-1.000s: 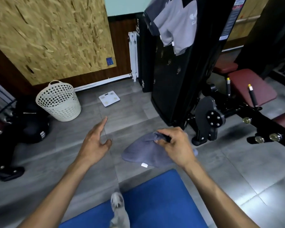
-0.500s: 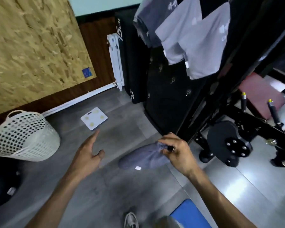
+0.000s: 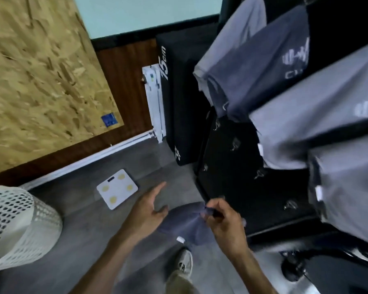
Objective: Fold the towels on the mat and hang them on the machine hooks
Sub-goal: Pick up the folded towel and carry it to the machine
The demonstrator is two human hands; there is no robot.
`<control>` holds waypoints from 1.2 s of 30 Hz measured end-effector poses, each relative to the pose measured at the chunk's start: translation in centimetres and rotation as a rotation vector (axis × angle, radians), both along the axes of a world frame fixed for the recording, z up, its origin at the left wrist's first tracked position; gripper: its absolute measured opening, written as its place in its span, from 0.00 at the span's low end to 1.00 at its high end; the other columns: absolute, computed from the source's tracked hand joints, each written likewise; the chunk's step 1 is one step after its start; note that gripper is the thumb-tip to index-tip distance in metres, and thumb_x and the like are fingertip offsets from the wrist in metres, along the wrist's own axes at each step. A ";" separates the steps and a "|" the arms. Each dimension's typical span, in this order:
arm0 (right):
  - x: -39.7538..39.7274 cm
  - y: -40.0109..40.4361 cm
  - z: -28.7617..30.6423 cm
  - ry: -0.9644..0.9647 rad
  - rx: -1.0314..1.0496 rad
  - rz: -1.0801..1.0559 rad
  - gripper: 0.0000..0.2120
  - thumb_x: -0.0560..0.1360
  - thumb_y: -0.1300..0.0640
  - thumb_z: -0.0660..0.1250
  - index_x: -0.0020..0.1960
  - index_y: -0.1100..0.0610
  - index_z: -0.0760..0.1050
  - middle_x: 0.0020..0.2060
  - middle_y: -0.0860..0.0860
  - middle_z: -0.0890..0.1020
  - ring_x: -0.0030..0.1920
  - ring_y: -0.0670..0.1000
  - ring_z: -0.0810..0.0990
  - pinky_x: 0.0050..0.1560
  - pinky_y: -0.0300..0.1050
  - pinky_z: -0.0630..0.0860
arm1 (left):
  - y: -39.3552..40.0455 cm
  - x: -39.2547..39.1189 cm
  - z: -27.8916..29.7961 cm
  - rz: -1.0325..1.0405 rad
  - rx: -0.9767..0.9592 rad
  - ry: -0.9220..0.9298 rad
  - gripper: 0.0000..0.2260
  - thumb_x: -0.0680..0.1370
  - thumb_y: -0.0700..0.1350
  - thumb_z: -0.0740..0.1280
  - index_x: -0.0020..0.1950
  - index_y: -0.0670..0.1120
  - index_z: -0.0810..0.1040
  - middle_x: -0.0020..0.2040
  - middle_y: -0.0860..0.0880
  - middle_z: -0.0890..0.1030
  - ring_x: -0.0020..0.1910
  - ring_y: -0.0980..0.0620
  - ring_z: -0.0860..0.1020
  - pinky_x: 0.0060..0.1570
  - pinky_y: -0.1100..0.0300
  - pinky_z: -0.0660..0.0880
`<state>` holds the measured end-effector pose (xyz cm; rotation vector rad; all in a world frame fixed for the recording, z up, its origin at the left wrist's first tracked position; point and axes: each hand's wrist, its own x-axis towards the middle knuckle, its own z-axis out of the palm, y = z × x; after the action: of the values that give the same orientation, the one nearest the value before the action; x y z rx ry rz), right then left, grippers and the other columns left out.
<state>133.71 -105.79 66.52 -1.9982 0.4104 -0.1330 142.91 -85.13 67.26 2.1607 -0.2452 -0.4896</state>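
While right hand (image 3: 223, 223) pinches towel (image 3: 186, 225) edge, left hand (image 3: 146, 211) free.

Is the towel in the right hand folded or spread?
Folded. The towel hangs as a compact bundle pinched at its top by the right hand, tag showing at its lower edge.

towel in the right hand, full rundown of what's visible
The folded towel is grey-blue soft cloth, bunched into a rounded bundle with a small white tag at its lower edge. It hangs above the grey floor, in front of the black machine panel. The right hand pinches its top edge; the open left hand is beside it, contact unclear.
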 end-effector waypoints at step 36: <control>33.0 -9.8 -15.2 0.285 -0.469 -0.753 0.12 0.78 0.55 0.62 0.56 0.51 0.82 0.47 0.60 0.84 0.45 0.65 0.81 0.41 0.52 0.76 | -23.4 33.0 -13.3 -0.530 0.063 -0.154 0.16 0.76 0.40 0.65 0.63 0.50 0.78 0.56 0.46 0.82 0.56 0.45 0.79 0.48 0.58 0.74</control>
<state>166.69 -115.62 51.27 -2.2199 1.4141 -0.4482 175.89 -108.49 53.93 2.1885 -0.9114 -0.6305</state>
